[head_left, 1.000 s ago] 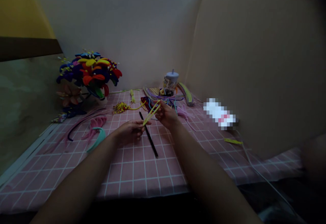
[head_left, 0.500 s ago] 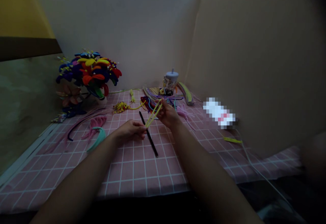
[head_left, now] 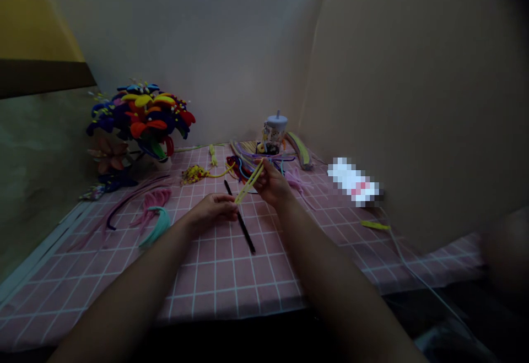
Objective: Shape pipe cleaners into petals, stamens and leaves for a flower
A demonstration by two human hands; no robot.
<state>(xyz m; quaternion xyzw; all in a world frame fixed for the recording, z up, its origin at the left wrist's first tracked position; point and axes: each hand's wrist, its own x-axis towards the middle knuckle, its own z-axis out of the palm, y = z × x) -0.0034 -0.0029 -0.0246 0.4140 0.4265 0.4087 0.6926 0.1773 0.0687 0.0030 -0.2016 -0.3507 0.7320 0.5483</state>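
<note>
A thin yellow pipe cleaner, bent into a long narrow loop, stretches between my two hands above the table. My left hand pinches its lower end between thumb and fingers. At the upper end, my right hand grips the loop near the fingertips. Below the loop, a slim black stick, perhaps a pen, lies slanted on the tabletop, its middle close to my left fingertips. Behind my right hand is a jumble of coloured pipe cleaners, partly covered by the hand.
A bouquet of colourful fuzzy flowers stands at the back left. Pink strands and a mint-green bundle lie left on the checked cloth. A lidded cup stands behind. A yellow strip and white cable lie right.
Both hands keep their hold on the yellow pipe cleaner, and its loop looks slightly narrower. The whole view has shifted a little.
</note>
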